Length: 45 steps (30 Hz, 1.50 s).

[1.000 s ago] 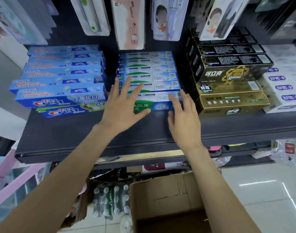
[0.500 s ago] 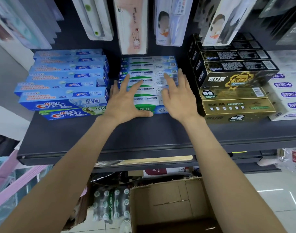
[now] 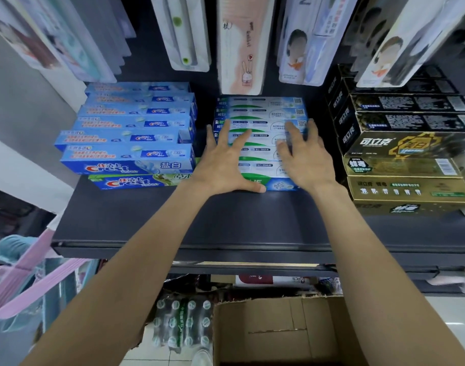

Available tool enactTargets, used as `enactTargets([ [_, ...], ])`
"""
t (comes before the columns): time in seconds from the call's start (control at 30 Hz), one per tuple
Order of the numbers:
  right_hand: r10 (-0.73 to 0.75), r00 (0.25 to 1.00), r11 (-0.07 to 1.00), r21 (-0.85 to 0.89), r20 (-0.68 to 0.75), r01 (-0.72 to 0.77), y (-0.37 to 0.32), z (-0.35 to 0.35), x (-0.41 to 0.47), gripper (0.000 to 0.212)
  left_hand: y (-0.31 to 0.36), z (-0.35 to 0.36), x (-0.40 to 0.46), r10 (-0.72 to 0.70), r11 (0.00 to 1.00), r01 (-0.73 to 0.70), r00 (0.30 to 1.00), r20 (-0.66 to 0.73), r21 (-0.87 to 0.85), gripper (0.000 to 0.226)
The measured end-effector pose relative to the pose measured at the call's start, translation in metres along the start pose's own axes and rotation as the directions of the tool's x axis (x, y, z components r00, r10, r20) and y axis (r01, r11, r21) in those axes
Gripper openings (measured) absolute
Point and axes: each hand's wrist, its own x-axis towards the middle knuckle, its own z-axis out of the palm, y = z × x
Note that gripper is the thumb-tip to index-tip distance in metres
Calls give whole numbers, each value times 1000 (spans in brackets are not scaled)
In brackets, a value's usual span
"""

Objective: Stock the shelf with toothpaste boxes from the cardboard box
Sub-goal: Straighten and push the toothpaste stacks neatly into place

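Seen from above, two bare hands rest flat on a stack of white-and-green toothpaste boxes [image 3: 260, 120] at the middle of a dark grey shelf [image 3: 226, 220]. The left hand [image 3: 226, 165] lies palm down, fingers spread, thumb at the front lower box. The right hand [image 3: 304, 157] lies open on the stack's right side, gripping nothing. Blue toothpaste boxes [image 3: 131, 133] sit stacked just to the left, black-and-gold boxes [image 3: 405, 146] to the right. Below the shelf stands an open brown cardboard box [image 3: 279, 331].
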Motion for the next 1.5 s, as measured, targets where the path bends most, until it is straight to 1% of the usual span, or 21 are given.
enactTargets([
  [0.1, 2, 1000, 1000, -17, -14, -3, 2, 3, 2, 52, 1, 0, 2, -6, 998, 5, 1000, 25, 55, 126],
  [0.13, -27, 998, 999, -24, -60, 25, 1, 3, 1, 52, 2, 0, -1, 1, 996, -2, 1000, 10, 90, 126],
  [0.2, -157, 960, 987, -67, -231, 145, -3, 2, -7, 50, 6, -1, -12, 61, 983, -50, 996, -58, 175, 122],
  [0.27, -267, 870, 962, -58, -415, 267, -12, -2, -24, 42, 7, -4, -39, 217, 966, -183, 957, -193, 182, 106],
  [0.3, -282, 836, 949, -8, -470, 316, -19, -4, -38, 37, 3, -5, -58, 304, 952, -274, 898, -317, 137, 89],
  [0.33, -284, 815, 931, 56, -506, 359, -28, -4, -54, 32, -4, -6, -79, 362, 928, -359, 802, -475, 101, 67],
  [0.37, -279, 806, 913, 116, -522, 392, -38, -3, -72, 29, -19, -4, -100, 361, 911, -405, 681, -638, 83, 46],
  [0.4, -276, 806, 900, 152, -523, 408, -49, 3, -89, 28, -38, -2, -121, 296, 922, -382, 585, -755, 66, 34],
  [0.43, -282, 814, 899, 156, -507, 409, -60, 10, -104, 28, -61, -1, -138, 180, 952, -307, 530, -829, 10, 33],
  [0.47, -286, 830, 907, 144, -479, 396, -70, 21, -114, 29, -83, -3, -150, 39, 973, -216, 513, -858, -85, 39],
  [0.5, -286, 848, 919, 124, -446, 375, -81, 31, -119, 31, -107, -7, -157, -99, 969, -139, 529, -843, -202, 52],
  [0.57, -281, 879, 940, 73, -386, 333, -101, 48, -117, 38, -149, -20, -158, -275, 920, -45, 631, -725, -389, 86],
  [0.63, -276, 903, 956, 5, -329, 294, -122, 57, -107, 48, -180, -32, -147, -286, 902, -13, 730, -621, -431, 112],
  [0.77, -215, 949, 973, -138, -230, 187, -147, 69, -88, 64, -204, -44, -119, -231, 912, 2, 827, -513, -409, 128],
  [0.83, -189, 948, 972, -186, -257, 144, -151, 72, -84, 63, -208, -45, -108, -208, 909, -10, 857, -473, -417, 127],
  [0.97, -141, 955, 977, -193, -262, 92, -155, 75, -82, 60, -213, -44, -101, -213, 880, -41, 857, -469, -474, 105],
  [1.07, -109, 961, 994, -53, -254, 98, -170, 78, -86, 56, -223, -44, -106, -207, 830, -99, 858, -469, -548, 95],
  [1.17, -31, 976, 978, 195, -217, 75, -187, 82, -88, 51, -232, -51, -112, -225, 730, -131, 881, -417, -671, 87],
  [1.27, 90, 972, 926, 378, -217, -2, -190, 86, -82, 48, -231, -51, -110, -217, 727, -113, 898, -383, -677, 91],
  [1.4, 98, 966, 922, 387, -241, 3, -188, 91, -79, 46, -226, -44, -105, -254, 724, -76, 895, -368, -685, 107],
  [1.5, 85, 973, 927, 374, -216, 2, -187, 93, -77, 46, -225, -43, -103, -259, 718, -74, 894, -365, -692, 107],
])
